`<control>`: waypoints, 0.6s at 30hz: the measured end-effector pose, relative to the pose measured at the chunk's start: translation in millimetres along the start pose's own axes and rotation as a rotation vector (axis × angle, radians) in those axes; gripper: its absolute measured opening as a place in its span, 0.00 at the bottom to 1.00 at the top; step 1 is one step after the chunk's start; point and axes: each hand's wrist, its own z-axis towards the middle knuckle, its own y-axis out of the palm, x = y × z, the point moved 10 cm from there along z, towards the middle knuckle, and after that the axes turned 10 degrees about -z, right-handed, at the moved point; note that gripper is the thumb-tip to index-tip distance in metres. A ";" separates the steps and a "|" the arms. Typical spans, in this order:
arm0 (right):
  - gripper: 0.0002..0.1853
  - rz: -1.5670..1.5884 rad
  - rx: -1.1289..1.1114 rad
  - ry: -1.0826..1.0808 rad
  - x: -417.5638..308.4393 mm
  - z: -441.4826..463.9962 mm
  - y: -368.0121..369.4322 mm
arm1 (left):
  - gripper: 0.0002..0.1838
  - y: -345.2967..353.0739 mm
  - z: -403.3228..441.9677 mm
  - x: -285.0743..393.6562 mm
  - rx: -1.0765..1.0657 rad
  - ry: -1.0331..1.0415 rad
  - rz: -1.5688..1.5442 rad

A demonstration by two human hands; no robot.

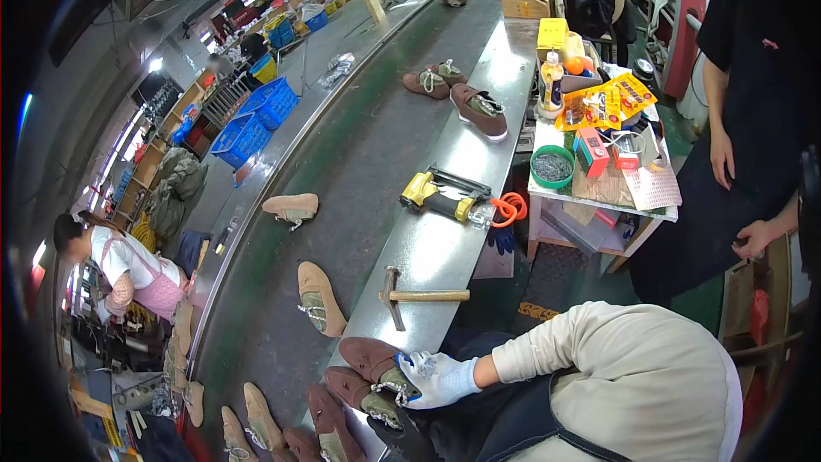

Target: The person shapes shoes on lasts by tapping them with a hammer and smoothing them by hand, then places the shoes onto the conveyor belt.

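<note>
My right hand (pixel 436 379), in a white work glove with blue on it, is closed on a dark brown shoe (pixel 368 356) at the near edge of the conveyor. Its fingers press on the green lining and the pale lace. Right below sits a second brown shoe (pixel 346 386), also with green inside. Another brown shoe (pixel 329 419) lies further down to the left. A hammer (pixel 428 296) with a wooden handle rests on the metal ledge above my hand. My left hand is not visible.
A yellow nail gun (pixel 440 197) with an orange hose lies on the ledge (pixel 423 248). Tan shoes (pixel 321 299) and brown shoes (pixel 479 111) stand along the conveyor belt (pixel 363 158). A side table holds a green tub of nails (pixel 552 167). One person stands at right; another works at left.
</note>
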 end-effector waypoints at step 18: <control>0.49 -0.012 -0.041 0.022 5.1 5.0 5.3 | 0.34 0.1 6.2 5.3 0.025 -0.059 -0.106</control>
